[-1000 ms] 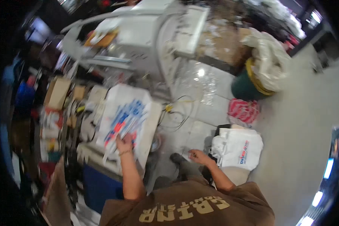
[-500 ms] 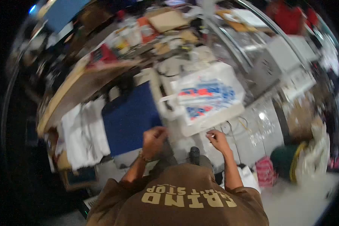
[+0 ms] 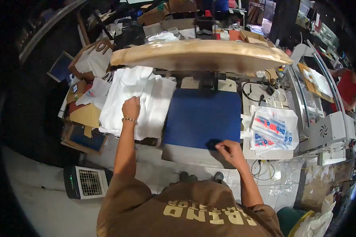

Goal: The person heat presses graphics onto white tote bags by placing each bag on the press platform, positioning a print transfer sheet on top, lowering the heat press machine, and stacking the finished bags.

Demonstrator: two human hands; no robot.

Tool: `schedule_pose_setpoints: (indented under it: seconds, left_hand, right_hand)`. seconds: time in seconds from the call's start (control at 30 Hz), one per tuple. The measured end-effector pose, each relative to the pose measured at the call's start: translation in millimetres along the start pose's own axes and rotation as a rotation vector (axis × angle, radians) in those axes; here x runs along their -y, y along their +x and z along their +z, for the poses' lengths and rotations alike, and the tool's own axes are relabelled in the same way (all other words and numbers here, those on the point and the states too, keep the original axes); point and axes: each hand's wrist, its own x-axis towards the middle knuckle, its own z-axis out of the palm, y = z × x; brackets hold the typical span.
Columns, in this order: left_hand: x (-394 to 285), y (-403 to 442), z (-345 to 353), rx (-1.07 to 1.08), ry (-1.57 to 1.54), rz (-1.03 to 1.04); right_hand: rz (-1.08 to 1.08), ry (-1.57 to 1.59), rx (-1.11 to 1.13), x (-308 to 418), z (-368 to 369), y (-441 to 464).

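My left hand (image 3: 131, 108) is on a stack of white cloth pieces (image 3: 156, 100), its fingers curled closed on the top cloth; the fingertips are hidden. Right of the stack lies a flat dark blue pad (image 3: 203, 116), with nothing on it. Over the pad's near right edge is my right hand (image 3: 230, 152), thumb and forefinger drawn together; I cannot make out anything between them. A few white bags with red and blue print (image 3: 275, 130) lie overlapping to the right of the pad.
A long tan board (image 3: 201, 53) spans behind the pad, raised above it. A power strip (image 3: 272, 102) with cables is at the back right. Metal rails (image 3: 304, 89) and a grey machine (image 3: 326, 132) stand at far right. A small vented unit (image 3: 89, 181) sits on the floor at left.
My view has swung left from the printed bags to face the blue pad. My left hand has gone onto the white cloth stack, and my right hand is now by the pad's edge.
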Motion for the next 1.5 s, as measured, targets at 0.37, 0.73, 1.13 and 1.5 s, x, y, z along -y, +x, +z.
schedule_pose_setpoints:
  seconds: [0.37, 0.73, 1.13, 1.5]
  left_hand:
    - [80, 30, -59, 0.134, -0.306, 0.262]
    - [82, -120, -293, -0.187, -0.049, 0.835]
    - [49, -137, -257, -0.359, -0.188, 1.007]
    - [-73, -90, -57, 0.037, -1.112, 0.862]
  right_hand:
    - [-0.509, -0.046, 0.083, 137, 100, 112]
    - [0.335, 1.715, 0.49, 160, 147, 176]
    - [-0.159, 2.032, 0.531, -21, 115, 70]
    - [0.152, 0.895, -0.533, -169, 63, -172]
